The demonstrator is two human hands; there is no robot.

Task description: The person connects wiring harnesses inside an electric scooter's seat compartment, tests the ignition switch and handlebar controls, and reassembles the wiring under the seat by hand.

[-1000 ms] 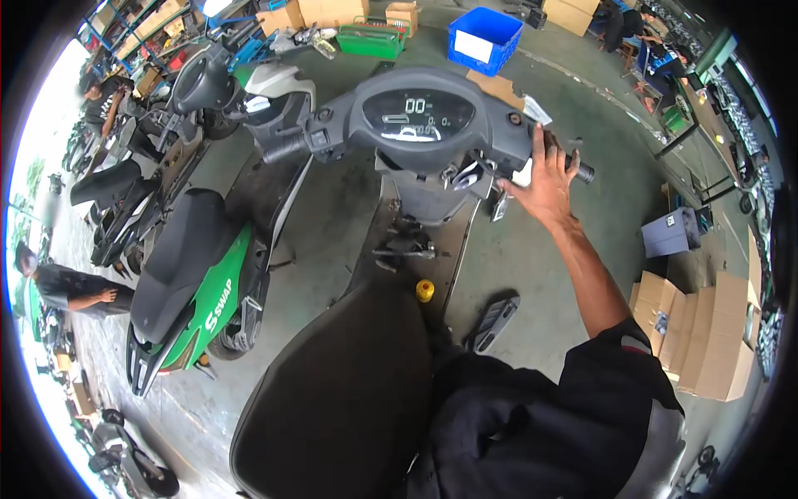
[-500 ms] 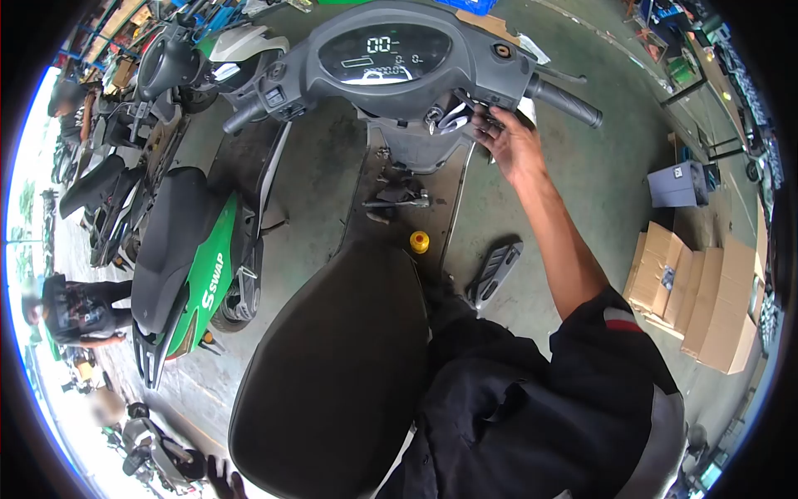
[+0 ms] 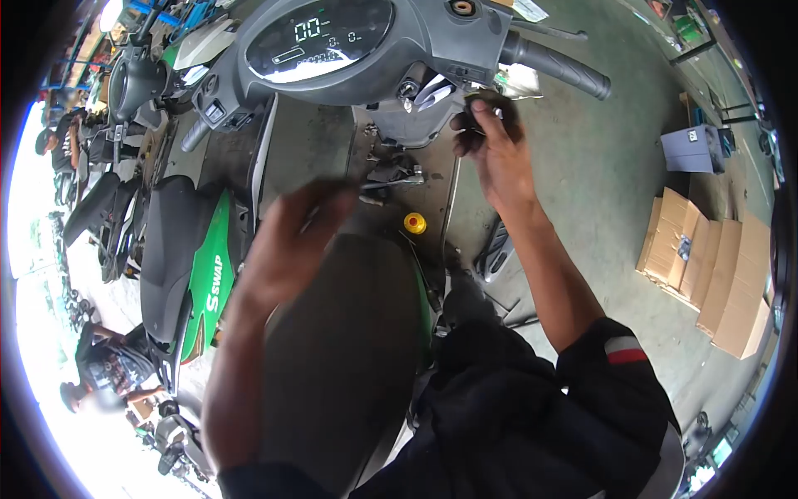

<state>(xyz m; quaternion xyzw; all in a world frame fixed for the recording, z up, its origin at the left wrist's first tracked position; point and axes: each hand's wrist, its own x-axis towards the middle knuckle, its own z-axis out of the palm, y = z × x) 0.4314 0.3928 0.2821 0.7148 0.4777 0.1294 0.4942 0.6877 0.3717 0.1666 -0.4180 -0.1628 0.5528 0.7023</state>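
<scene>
The grey scooter's handlebar cover (image 3: 332, 83) with its lit display (image 3: 320, 37) is in front of me. My right hand (image 3: 496, 145) is just below the right handlebar grip (image 3: 557, 68), its darkened fingers curled together; what they hold, if anything, cannot be made out. Close to its left are the key switch (image 3: 407, 90) and a pale loose piece (image 3: 434, 91) under the cover. My left hand (image 3: 295, 229) is above the front of the black seat (image 3: 332, 333), smeared by motion, its fingers bent and their grip unclear.
On the footboard lie dark metal tools or parts (image 3: 395, 175) and a yellow round container (image 3: 415, 223). A green and black scooter (image 3: 212, 274) stands at left. Cardboard (image 3: 706, 274) and a grey bin (image 3: 690, 150) are on the floor at right. Two people are at far left.
My left hand has come up from the lower edge to above the seat. My right hand has drawn slightly away from the switch housing under the right grip. The view has shifted and turned.
</scene>
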